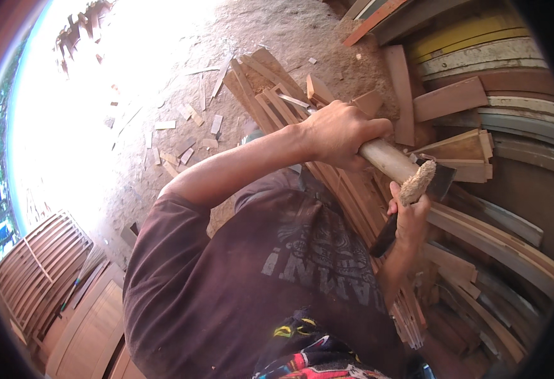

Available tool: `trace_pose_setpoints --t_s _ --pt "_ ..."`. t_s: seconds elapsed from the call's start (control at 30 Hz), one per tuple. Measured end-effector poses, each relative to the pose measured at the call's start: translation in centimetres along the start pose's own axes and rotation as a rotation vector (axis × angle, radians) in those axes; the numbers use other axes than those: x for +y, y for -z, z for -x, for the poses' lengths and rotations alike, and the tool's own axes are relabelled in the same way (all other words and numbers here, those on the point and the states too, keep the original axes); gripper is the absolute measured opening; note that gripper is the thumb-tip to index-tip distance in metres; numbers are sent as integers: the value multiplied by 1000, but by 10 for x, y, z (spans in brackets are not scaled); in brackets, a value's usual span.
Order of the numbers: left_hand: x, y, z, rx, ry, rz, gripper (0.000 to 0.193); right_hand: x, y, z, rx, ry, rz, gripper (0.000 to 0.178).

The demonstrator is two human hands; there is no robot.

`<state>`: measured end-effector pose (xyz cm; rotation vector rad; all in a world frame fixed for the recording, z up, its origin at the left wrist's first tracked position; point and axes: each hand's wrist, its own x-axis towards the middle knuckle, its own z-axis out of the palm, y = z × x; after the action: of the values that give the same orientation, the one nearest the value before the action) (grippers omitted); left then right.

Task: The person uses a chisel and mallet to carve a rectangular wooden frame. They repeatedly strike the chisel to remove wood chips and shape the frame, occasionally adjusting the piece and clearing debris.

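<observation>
Near the centre of the frame, a person's left hand (337,129) has its fingers clamped around a chisel (387,159) with a frayed wooden handle end. Just below and right, the right hand (412,221) has its fingers closed on a black-handled tool (385,237) with a dark head. Long wooden pieces (346,197) lie beneath; wood scraps (165,125) dot the ground (261,31) at upper left.
</observation>
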<state>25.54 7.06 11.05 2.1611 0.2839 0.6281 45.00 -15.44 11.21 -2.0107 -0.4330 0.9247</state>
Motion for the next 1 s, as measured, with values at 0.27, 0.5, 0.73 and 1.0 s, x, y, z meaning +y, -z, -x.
trace_pose_setpoints --t_s 0.27,0.5,0.73,1.0 --pt "-6 -5 -5 -38 40 -69 44 -10 -5 3 0 -13 -55 33" --pt "-20 1 7 -10 61 -122 43 -21 -5 5 -31 9 -38 22" --pt "-9 -5 3 10 14 -87 41 -27 3 -2 -17 102 -67 23" --pt "-14 -9 1 11 27 -37 41 -32 -4 6 -25 100 -21 15"
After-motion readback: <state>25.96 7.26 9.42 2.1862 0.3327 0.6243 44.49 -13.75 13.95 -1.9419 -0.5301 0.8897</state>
